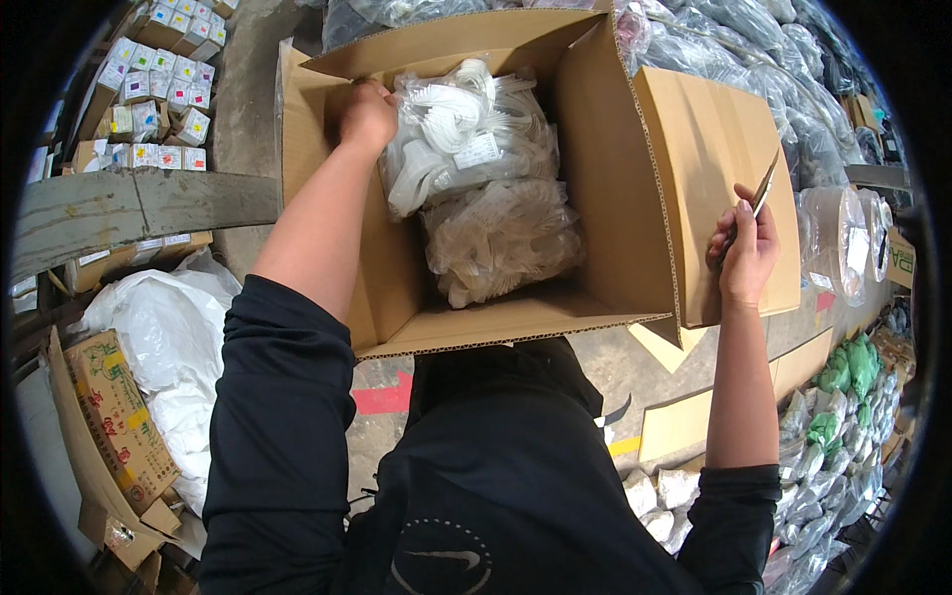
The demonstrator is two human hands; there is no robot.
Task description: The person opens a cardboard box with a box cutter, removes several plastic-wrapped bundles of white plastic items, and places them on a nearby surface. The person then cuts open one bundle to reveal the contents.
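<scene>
In front of me stands an open cardboard box (615, 149) with its flaps up. Inside lie a clear bag of white, ribbed, strip-like pieces (466, 129) and, nearer me, a second clear bag of similar paler pieces (506, 243). My left hand (367, 114) reaches inside the box's left wall, curled closed beside the upper bag; its fingertips are mostly hidden, so what it grips does not show. Over the right flap (709, 129), my right hand (746, 248) holds a slim knife (765, 186), its pointed blade tilted up and away from me.
A grey metal beam (149, 213) runs at the left, with small labelled boxes (159, 79) beyond it. White plastic sheeting (164, 337) and an opened printed carton (119, 416) lie below. Clear-wrapped goods (734, 50) are heaped behind; bagged items (823, 466) cover the lower right.
</scene>
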